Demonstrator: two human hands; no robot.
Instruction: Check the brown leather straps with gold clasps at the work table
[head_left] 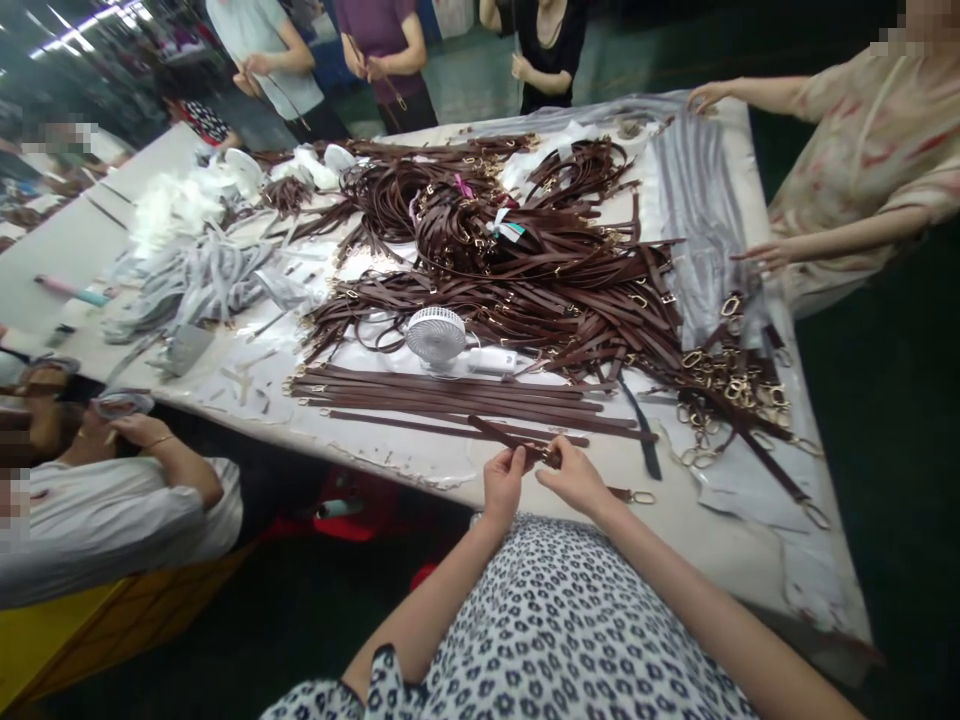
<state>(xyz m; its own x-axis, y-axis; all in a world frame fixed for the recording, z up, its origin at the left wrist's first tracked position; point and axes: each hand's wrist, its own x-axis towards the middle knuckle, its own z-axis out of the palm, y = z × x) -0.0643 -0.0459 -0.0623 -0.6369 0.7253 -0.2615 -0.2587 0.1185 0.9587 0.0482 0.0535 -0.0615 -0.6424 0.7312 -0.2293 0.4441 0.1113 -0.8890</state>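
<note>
Brown leather strap [517,443]: stiff or soft?

Light and supple, with enough body to stay straight. It's thin, so pinch it flat between fingertips.

Where's it now?

Just above the table's near edge. The left hand [502,487] and right hand [576,478] both pinch it, close together.

Around it?

A gold clasp [640,497] lies just past the right hand, beside a row of straps [450,395], a white fan [436,335] and a heap of straps [510,300] on the white table [720,540].
</note>
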